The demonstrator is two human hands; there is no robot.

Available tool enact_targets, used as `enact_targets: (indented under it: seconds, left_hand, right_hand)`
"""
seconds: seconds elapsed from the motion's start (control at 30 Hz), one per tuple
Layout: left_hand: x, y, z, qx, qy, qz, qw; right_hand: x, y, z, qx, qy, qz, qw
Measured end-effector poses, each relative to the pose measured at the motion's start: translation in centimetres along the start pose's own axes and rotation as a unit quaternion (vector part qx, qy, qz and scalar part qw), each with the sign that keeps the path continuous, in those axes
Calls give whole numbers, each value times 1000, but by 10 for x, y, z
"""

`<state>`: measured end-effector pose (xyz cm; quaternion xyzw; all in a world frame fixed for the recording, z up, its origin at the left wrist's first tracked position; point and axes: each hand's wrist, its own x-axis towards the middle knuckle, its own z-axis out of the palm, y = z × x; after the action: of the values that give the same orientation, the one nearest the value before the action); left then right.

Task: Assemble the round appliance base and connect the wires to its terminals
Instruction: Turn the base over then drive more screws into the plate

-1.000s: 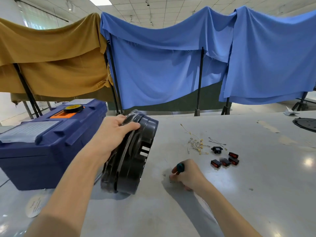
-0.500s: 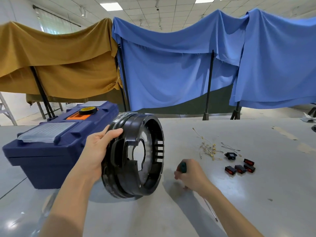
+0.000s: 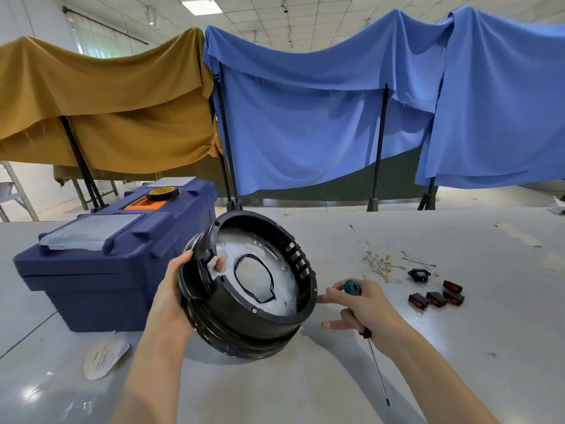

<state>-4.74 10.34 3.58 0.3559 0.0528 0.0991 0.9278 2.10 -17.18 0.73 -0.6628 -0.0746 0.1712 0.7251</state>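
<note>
**Round appliance base held tilted on the counter, open side toward the camera.**
The black plastic base [image 3: 250,319] stood on its lower edge on the grey counter [image 3: 305,393], just beside a blue toolbox [image 3: 101,270]. Its deep wall carried a row of rectangular slots on the right and a notch on the left, and inside lay a silvery plate with a black-edged central opening. The left hand [image 3: 169,298] gripped the left rim, fingers [image 3: 183,260] curled round it, one tip showing in the notch. The right hand [image 3: 363,307] held a teal-handled screwdriver [image 3: 377,368], its forefinger reaching to the right rim. Loose wires [image 3: 379,261], a black socket [image 3: 419,275] and red rocker switches [image 3: 437,298] lay farther right.
</note>
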Motion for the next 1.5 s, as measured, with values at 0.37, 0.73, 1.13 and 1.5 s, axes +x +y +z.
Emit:
enact_targets:
  seconds: [0.37, 0.73, 1.13, 1.5]
  left_hand:
    - [13, -50, -28, -66, 37, 46, 996]
    - [16, -37, -4, -42, -20, 27, 999]
    - [10, -18, 45, 186, -16, 92, 978]
    - [6, -26, 80, 305, -108, 156, 933]
  right_hand:
    - [1, -6, -24, 93, 19, -49, 994]
    - [-5, -16, -30, 95, 108, -121, 982]
    - [-26, -61, 24, 107, -3, -152, 983]
    - [-26, -74, 36, 159, 34, -176, 971]
